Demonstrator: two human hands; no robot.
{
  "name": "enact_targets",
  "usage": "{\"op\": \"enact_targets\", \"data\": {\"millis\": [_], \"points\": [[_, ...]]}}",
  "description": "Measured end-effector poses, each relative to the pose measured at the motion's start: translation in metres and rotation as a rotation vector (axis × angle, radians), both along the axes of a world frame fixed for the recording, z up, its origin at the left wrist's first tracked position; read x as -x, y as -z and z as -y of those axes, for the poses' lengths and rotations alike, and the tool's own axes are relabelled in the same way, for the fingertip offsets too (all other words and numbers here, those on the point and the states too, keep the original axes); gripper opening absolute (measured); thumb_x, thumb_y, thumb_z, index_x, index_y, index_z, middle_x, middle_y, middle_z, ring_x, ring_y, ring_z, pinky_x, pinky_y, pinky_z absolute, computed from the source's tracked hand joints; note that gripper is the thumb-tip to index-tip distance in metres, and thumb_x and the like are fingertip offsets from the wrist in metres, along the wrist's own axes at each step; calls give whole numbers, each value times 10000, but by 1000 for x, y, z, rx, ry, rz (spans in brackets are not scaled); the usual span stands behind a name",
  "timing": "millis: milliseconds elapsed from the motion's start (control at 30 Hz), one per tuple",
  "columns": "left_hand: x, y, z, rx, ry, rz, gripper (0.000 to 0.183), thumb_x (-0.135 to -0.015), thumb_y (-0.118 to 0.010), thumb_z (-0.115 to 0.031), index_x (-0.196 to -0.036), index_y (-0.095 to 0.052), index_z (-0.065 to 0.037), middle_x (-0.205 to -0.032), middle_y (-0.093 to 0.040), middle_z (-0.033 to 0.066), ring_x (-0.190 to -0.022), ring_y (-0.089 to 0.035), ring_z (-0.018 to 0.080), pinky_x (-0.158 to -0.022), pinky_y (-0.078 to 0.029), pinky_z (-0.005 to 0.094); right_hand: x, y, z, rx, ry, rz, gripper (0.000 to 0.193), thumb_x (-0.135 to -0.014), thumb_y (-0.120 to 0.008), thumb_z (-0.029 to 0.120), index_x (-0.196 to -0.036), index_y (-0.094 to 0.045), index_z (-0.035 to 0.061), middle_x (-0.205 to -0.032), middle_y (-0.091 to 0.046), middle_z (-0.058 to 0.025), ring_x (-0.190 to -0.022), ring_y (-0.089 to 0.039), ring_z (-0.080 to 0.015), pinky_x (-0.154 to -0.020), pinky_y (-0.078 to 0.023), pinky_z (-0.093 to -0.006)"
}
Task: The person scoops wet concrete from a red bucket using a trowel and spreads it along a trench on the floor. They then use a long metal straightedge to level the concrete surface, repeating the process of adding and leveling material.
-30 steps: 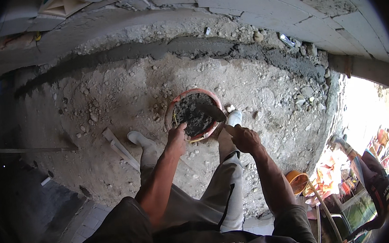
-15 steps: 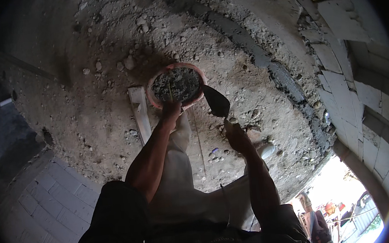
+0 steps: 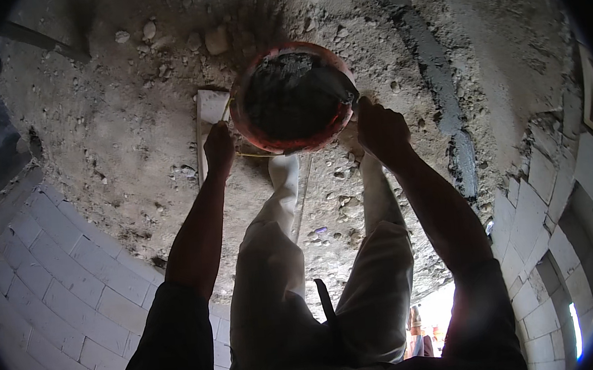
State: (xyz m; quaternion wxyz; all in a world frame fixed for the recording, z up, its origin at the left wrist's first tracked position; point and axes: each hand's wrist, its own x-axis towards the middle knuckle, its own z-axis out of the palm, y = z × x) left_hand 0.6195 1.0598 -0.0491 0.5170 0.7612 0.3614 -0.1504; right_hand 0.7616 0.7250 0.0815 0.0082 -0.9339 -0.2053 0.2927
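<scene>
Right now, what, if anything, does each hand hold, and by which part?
Left hand: the bucket, apparently by its yellow cord. Right hand: the trowel, apparently by its handle.

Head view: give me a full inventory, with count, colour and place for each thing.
Bucket: one, reddish, upper middle
Mortar: one mass, dark grey, inside the bucket
Trowel: one, dark, at the bucket's right side
Yellow handle: one, yellow, bucket's lower left
Board: one, pale, left of the bucket
Mortar strip: one, grey, upper right
Stones: many, grey-brown, scattered on the ground
Purple scrap: one, purple, between the legs
Bar: one, dark, upper left
Block walls: two stretches, grey, lower left and right
Bright opening: one, white, lower right; contents unclear
Legs: two, pale trousers, lower middle
Left hand: one, bare, at the yellow handle
Right hand: one, bare, at the trowel
</scene>
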Motion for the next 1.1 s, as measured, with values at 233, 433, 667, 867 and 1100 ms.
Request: {"op": "enact_targets", "data": {"millis": [233,433,667,867,1100], "points": [[-20,4,12,244,-140,-44,407,-1002,-379,-412,-1000,-552,-44,-824,-594,53,-716,-592,151,-635,-501,311,-19,78,17,-518,-148,-258,231,-888,-489,145,-1084,-474,25,-714,-607,-162,-585,-636,-303,-506,-504,-416],[-20,-28,49,-147,394,125,441,-1000,-399,-362,-831,-572,7,-659,-572,94,-608,-588,165,-534,-467,317,-34,69,31,-258,355,-1019,377,-908,-525,177,-1258,-465,51,-675,-554,-98,-499,-541,-151,-467,-467,-305],[-40,-20,55,-137,384,246,578,-983,-380,-472,-655,-523,-18,-528,-498,44,-499,-485,122,-481,-382,303,-79,79,97,-258,-132,-739,361,-843,-667,321,-1070,-538,72,-835,-636,-151,-785,-644,-332,-675,-508,-430],[-42,7,23,25,106,237,535,-1001,-350,-453,-698,-526,-49,-547,-480,-8,-511,-448,71,-476,-346,265,-81,67,113,-406,-150,-701,352,-865,-659,359,-1054,-548,84,-818,-625,-139,-732,-625,-285,-641,-483,-387],[-41,35,0,87,-39,223,465,-1004,-372,-404,-708,-528,-80,-606,-458,-46,-539,-408,58,-488,-346,261,-97,60,162,-719,94,-734,366,-896,-617,341,-1096,-538,45,-785,-597,-69,-587,-567,-133,-483,-474,-296]]}}
